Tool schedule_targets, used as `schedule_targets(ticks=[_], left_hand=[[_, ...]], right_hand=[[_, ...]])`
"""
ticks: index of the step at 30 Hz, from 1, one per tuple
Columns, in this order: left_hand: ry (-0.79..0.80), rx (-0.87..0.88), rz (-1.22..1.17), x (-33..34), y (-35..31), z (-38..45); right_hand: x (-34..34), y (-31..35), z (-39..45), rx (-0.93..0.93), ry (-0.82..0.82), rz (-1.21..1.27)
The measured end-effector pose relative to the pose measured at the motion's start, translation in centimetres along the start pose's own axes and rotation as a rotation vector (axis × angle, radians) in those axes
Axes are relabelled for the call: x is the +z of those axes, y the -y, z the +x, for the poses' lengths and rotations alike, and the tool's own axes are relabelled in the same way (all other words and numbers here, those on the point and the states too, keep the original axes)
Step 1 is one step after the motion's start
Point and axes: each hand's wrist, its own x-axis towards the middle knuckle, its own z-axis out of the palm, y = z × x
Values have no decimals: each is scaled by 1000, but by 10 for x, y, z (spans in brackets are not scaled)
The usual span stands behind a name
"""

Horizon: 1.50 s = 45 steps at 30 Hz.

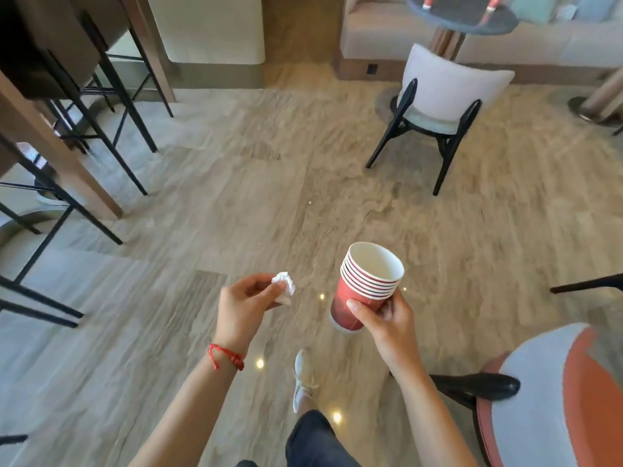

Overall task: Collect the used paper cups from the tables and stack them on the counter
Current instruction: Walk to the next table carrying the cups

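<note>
**Head view: cups gathered, counter not yet reached**

My right hand point(387, 318) has its grip clamped around a nested stack of red paper cups point(365, 288), tilted over the floor point(236, 197); my left hand point(246, 305) pinches a crumpled napkin point(285, 284). Collection looks well along. Two more cups point(428, 1) seem to stand on the far round tabletop point(465, 18), and stacking remains undone.

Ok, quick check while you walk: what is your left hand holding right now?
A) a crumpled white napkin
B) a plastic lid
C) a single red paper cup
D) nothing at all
A: the left hand pinches a crumpled white napkin at its fingertips, while the stack of red paper cups sits in the right hand.
</note>
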Motion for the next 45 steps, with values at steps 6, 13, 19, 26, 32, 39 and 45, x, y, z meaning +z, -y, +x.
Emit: schedule_targets(ticks=[6, 13, 19, 26, 32, 39, 45], left_hand=[[14, -13, 33, 50, -30, 126], [30, -5, 48, 92, -72, 250], [28, -20, 32, 117, -92, 384], [45, -3, 45, 149, -138, 554], [89, 30, 55, 188, -182, 669], [86, 32, 101, 255, -198, 801], [106, 59, 70, 329, -239, 913]], right_hand=[[4, 8, 140, 5, 1, 6], [17, 29, 282, 13, 1, -8], [39, 25, 412, 25, -27, -27], [75, 41, 580, 34, -45, -10], [79, 59, 697, 25, -92, 12], [63, 57, 836, 38, -106, 16], [45, 78, 978, 28, -97, 32]])
